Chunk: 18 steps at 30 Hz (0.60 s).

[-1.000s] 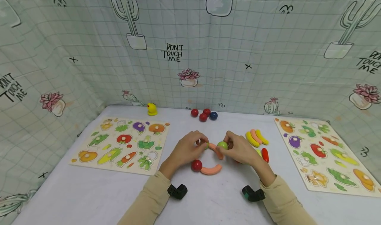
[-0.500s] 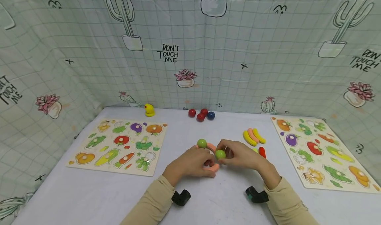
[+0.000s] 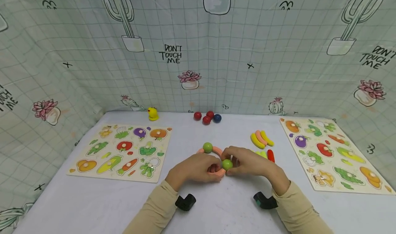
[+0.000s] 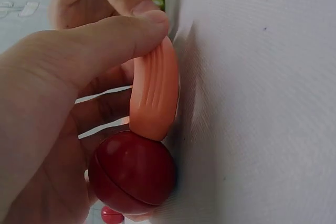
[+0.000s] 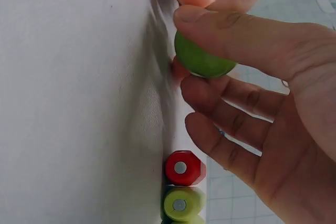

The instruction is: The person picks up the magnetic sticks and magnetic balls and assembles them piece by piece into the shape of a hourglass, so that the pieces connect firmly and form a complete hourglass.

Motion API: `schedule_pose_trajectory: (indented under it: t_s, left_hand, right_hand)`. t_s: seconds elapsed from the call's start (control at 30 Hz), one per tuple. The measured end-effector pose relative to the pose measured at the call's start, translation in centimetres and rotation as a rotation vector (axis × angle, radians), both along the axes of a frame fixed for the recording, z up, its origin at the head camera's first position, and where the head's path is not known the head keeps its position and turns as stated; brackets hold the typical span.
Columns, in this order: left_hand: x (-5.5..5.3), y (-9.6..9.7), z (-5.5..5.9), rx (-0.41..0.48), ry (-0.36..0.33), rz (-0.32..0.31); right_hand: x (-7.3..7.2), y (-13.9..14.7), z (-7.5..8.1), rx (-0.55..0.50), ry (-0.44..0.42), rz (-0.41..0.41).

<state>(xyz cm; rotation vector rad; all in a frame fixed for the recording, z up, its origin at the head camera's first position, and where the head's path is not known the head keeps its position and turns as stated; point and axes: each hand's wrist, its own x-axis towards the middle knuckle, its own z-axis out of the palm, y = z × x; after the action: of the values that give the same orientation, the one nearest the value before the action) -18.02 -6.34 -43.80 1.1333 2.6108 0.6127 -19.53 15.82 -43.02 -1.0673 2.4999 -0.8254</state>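
Note:
My left hand (image 3: 198, 167) pinches a salmon-coloured curved stick (image 4: 155, 95), its thumb lying over one end. A dark red ball (image 4: 132, 170) sits at the stick's other end in the left wrist view; in the head view the left hand hides it. Between thumb and fingers my right hand (image 3: 250, 161) holds a green ball (image 5: 205, 59), right by the tip of that curved stick. More salmon curved sticks reach round behind, with a second green ball (image 3: 208, 147) joining them at the top of a ring shape.
Right of the hands lie yellow curved sticks (image 3: 257, 141), a red stick (image 3: 271, 156) and light green ones (image 3: 261, 154). Several balls, red (image 3: 206, 120) and blue (image 3: 217, 118), and a yellow duck (image 3: 153, 114) stand behind. Vegetable puzzle boards (image 3: 117, 174) (image 3: 312, 179) flank both sides.
The left hand has left the far green ball and come nearer to grip the near curved stick. My right hand has brought its green ball nearer, to that stick's end.

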Motion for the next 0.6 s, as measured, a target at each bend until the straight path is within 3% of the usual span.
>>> schedule_pose_trajectory:
  t_s: [0.23, 0.4, 0.6]
  left_hand:
    - [-0.2, 0.0, 0.0, 0.001, -0.011, -0.005]
    - [-0.6, -0.1, 0.1, 0.080, -0.004, 0.019]
    - [-1.7, -0.3, 0.7, 0.134, 0.154, 0.128]
  right_hand:
    - [0.3, -0.3, 0.3, 0.028, 0.013, 0.000]
    - [0.2, -0.2, 0.2, 0.048, -0.007, 0.007]
    - [0.2, -0.3, 0.2, 0.071, -0.007, 0.003]
